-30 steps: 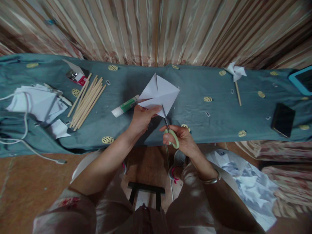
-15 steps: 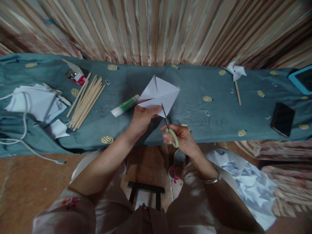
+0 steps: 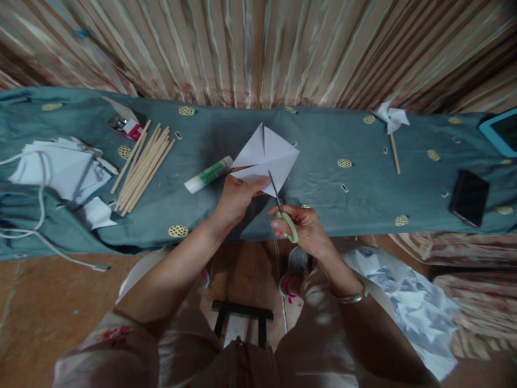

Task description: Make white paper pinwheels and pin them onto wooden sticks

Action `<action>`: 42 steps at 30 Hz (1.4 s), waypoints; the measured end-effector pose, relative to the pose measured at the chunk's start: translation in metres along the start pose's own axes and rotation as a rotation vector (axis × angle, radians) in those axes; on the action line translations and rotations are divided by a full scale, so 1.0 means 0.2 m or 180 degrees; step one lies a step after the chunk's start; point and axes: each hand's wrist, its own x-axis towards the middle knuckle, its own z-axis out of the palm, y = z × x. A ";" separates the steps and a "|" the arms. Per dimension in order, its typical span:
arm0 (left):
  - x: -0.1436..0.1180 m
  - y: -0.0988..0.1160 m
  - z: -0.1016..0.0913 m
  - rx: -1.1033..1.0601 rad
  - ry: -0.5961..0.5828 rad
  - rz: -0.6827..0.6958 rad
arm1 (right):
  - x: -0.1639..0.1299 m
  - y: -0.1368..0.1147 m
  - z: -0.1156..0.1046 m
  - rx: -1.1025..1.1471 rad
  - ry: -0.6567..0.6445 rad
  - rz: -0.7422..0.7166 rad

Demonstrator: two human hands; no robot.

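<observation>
My left hand [image 3: 240,195] pinches the lower-left edge of a white square sheet of paper [image 3: 278,153], held above the cloth. Two slits run into the sheet, from its top corner and its left corner. In my right hand [image 3: 301,226] are scissors [image 3: 287,223] with light green handles, my fingers in the loops. Their blades lie at the sheet's bottom corner and point up towards its middle. Just left of the paper a glue stick [image 3: 208,175] with a green and white label rests on the cloth.
Left on the teal cloth [image 3: 319,183] lie wooden sticks [image 3: 143,172], a paper stack [image 3: 60,167], a small opened box [image 3: 127,124] and a white cable [image 3: 42,205]. To the right are a paper pinwheel [image 3: 391,118], a black phone [image 3: 468,198] and a blue-framed tablet [image 3: 503,132]. A bag of white paper pieces [image 3: 412,296] stands below.
The paper has turned slightly and shifted a little to the right. The scissors and my right hand have moved slightly right with it. Both hands keep their hold.
</observation>
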 end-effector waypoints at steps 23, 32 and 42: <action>-0.01 0.00 0.01 0.0101 0.0060 -0.0045 | 0.00 0.01 0.02 0.0118 0.0163 0.0055; -0.01 0.01 0.01 0.0145 0.0035 -0.0057 | 0.01 0.03 0.00 0.0016 0.0063 -0.0057; -0.01 0.00 0.00 0.0157 0.0058 -0.0010 | 0.00 0.00 0.02 0.0165 0.0144 0.0079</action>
